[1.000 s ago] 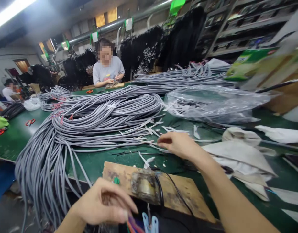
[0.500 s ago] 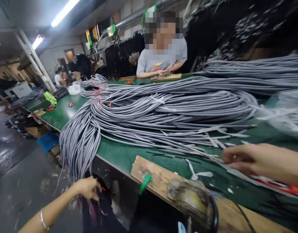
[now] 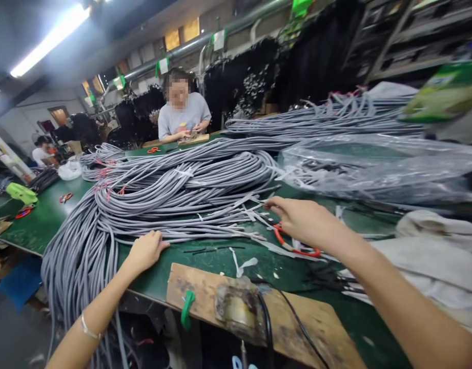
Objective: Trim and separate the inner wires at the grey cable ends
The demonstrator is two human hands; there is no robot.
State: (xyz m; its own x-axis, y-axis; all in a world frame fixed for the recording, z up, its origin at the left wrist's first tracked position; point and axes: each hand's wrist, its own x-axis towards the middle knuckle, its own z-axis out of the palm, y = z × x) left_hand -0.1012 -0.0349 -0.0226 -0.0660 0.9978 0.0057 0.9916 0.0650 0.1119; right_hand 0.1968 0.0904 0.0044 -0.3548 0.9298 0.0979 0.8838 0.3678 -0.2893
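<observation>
Grey cables (image 3: 189,195) lie in a long, thick bundle across the green table, their left part hanging over the front edge. At the near side of the bundle is my left hand (image 3: 146,251), its fingers curled down against the lowest cables; what they hold, if anything, is hidden. My right hand (image 3: 293,215) reaches to the stripped right ends of the bundle, thumb and fingers pinched on a cable end. Just below that hand lie red-handled scissors (image 3: 297,250), partly beneath my wrist. White strips (image 3: 241,264) are scattered near the cable ends.
A wooden board (image 3: 308,320) with a worn metal device sits at the front edge, a green clamp (image 3: 187,309) on it. Clear plastic bag (image 3: 374,174) and whitish cloth (image 3: 431,246) lie right. Across the table a person (image 3: 184,115) works. More scissors (image 3: 65,197) lie left.
My left hand has risen from below the table edge onto the near cables. My right hand has reached farther across the table to the cable ends. The view has turned to the right.
</observation>
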